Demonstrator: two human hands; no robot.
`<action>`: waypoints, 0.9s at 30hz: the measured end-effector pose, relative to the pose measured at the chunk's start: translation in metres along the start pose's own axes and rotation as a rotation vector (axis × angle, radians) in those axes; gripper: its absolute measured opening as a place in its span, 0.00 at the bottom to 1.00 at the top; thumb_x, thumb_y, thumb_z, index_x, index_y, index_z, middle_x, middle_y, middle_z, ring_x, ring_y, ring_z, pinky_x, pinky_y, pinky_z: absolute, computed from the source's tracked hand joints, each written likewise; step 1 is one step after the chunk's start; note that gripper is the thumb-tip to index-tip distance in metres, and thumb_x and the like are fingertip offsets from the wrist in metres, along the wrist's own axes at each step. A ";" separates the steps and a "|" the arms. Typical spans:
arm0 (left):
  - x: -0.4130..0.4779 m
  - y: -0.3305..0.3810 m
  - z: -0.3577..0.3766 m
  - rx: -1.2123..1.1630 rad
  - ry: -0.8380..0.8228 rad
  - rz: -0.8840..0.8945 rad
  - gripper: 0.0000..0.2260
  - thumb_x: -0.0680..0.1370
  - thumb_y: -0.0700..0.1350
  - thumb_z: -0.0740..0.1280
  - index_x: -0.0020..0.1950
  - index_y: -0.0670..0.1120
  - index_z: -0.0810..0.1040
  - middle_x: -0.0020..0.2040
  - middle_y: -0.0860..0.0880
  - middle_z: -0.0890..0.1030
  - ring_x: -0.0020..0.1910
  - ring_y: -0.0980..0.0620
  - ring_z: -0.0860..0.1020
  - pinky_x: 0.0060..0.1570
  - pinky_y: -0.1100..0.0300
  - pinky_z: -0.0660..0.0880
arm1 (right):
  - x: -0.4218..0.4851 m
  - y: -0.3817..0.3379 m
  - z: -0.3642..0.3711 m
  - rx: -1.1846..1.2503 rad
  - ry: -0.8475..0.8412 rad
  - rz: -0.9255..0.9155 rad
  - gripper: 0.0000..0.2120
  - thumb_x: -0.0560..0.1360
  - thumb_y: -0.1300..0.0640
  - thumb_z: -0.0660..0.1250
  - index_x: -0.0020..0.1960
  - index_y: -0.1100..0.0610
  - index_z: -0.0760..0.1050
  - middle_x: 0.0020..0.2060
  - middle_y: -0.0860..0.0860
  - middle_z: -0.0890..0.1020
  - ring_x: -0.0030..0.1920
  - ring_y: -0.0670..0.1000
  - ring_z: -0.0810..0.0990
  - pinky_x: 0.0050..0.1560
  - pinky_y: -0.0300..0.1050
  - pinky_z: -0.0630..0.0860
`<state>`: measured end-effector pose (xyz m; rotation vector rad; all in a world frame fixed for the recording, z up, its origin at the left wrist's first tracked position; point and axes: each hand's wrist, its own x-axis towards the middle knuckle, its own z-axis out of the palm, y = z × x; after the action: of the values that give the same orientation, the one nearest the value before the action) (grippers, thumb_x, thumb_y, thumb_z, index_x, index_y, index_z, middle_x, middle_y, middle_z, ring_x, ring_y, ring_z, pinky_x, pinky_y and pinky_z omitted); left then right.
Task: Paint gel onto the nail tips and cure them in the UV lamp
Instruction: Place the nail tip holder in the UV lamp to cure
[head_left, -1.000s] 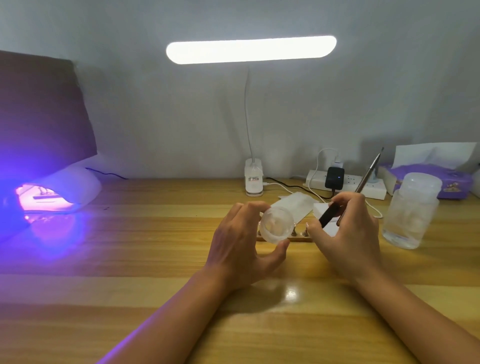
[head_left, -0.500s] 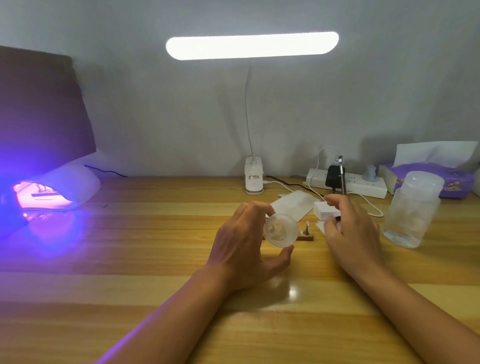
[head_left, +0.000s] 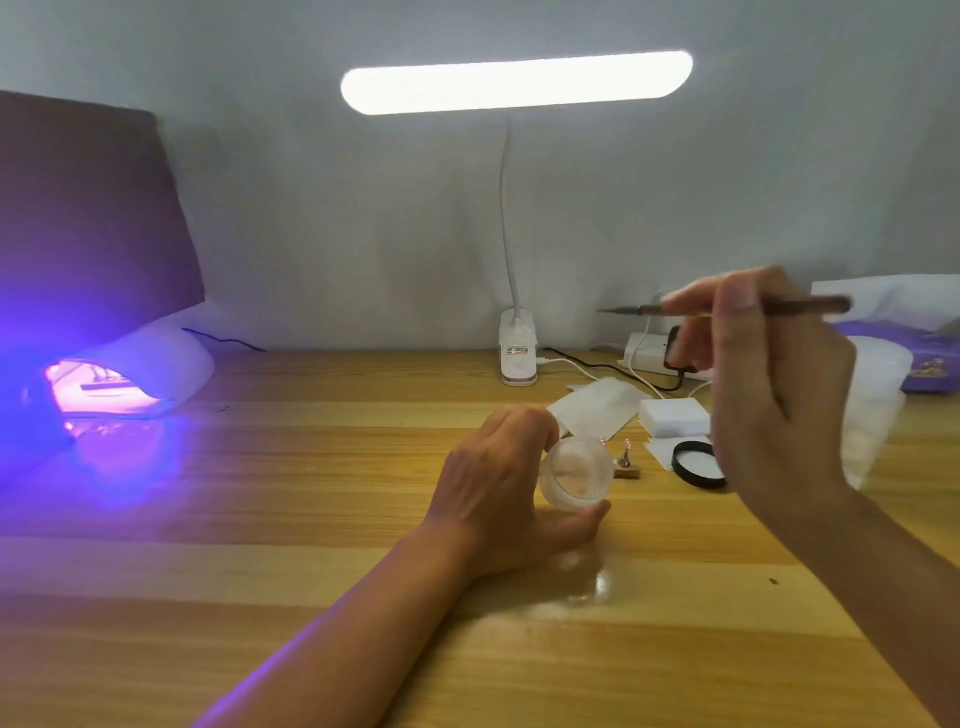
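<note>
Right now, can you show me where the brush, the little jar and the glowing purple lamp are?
brush (head_left: 810, 305), head view, on the rear end of its dark handle.
little jar (head_left: 576, 475), head view, on its frosted body.
UV lamp (head_left: 156, 364), head view, on its white shell.

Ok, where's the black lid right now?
Head view, right of centre: the black lid lies on the table on white paper, just right of the small nail stand, partly hidden by the right hand.

left hand (head_left: 491, 491) gripping gel jar (head_left: 575, 474), right hand (head_left: 769, 400) holding brush (head_left: 727, 307) raised
</note>
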<state>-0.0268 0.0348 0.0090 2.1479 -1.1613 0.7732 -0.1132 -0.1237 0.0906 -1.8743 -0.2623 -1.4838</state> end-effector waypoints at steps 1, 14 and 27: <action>0.000 0.000 0.000 0.002 -0.009 -0.002 0.26 0.65 0.62 0.76 0.49 0.46 0.72 0.46 0.54 0.75 0.41 0.57 0.69 0.34 0.61 0.67 | 0.003 -0.004 -0.002 0.036 0.014 -0.005 0.18 0.84 0.50 0.52 0.45 0.53 0.77 0.26 0.46 0.75 0.29 0.45 0.75 0.30 0.45 0.69; 0.001 -0.003 0.000 -0.010 -0.013 -0.014 0.25 0.66 0.64 0.73 0.50 0.49 0.69 0.44 0.56 0.73 0.40 0.56 0.71 0.33 0.64 0.63 | -0.028 0.019 0.011 -0.115 -0.326 0.008 0.15 0.80 0.50 0.52 0.43 0.55 0.72 0.24 0.51 0.75 0.25 0.53 0.76 0.25 0.53 0.72; 0.001 -0.003 0.001 -0.010 -0.012 -0.008 0.25 0.66 0.63 0.74 0.50 0.47 0.71 0.45 0.56 0.73 0.42 0.55 0.71 0.33 0.60 0.68 | -0.031 0.024 0.013 -0.261 -0.353 -0.037 0.19 0.81 0.46 0.50 0.44 0.55 0.73 0.25 0.48 0.77 0.25 0.48 0.76 0.26 0.51 0.74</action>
<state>-0.0239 0.0347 0.0085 2.1512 -1.1594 0.7501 -0.0999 -0.1239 0.0514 -2.3537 -0.2779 -1.2505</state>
